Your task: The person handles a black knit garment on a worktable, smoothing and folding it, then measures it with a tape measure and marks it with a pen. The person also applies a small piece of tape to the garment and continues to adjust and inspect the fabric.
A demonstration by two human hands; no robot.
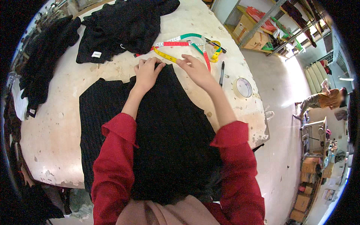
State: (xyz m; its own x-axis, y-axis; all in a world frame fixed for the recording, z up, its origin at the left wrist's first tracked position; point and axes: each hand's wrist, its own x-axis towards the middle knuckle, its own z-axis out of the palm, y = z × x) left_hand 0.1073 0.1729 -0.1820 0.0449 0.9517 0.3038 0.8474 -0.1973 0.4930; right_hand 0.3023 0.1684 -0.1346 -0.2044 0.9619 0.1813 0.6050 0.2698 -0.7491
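A black ribbed knit garment [168,127] lies spread on the pale table in front of me. My left hand [148,74] is at its top edge, fingers bent and closed on the cloth there. To the right, my right hand [197,71] pinches a multicoloured measuring tape [165,55] by a yellow stretch, just past the garment's upper corner. The rest of the tape loops in red, white, green and yellow across the table beyond my hands.
Another black garment [120,28] with a white label lies at the far side, and more dark clothing [48,62] hangs over the left edge. On the right are a pen [222,74] and a roll of adhesive tape [243,88]. Shelving [258,26] and a distant person [328,99] stand beyond the table.
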